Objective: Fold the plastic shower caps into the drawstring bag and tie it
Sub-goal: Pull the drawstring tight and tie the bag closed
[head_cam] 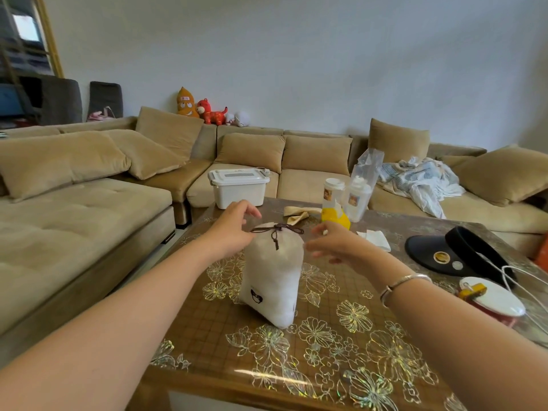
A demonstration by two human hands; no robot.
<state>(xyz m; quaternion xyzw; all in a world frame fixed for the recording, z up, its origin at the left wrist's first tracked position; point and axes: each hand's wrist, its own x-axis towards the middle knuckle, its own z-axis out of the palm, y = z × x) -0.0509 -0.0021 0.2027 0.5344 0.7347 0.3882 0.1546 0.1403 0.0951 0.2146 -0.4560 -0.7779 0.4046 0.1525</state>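
A stuffed white drawstring bag (272, 280) stands upright on the patterned table (341, 336). Its mouth is gathered shut, and a dark brown cord (277, 229) is knotted there with its ends hanging down the front. My left hand (232, 225) is at the bag's upper left with loosely curled fingers, the thumb beside the cord's left loop. My right hand (335, 241) hovers just right of the bag top, fingers spread and blurred, not touching it. No shower cap is visible outside the bag.
Behind the bag lie a beige cloth (299, 215), a yellow object (336, 219) and two white bottles (357, 200). A white lidded box (237, 188) sits at the table's far edge. To the right are a tissue (375, 238), a black visor (456, 250) and a round tin (492, 301).
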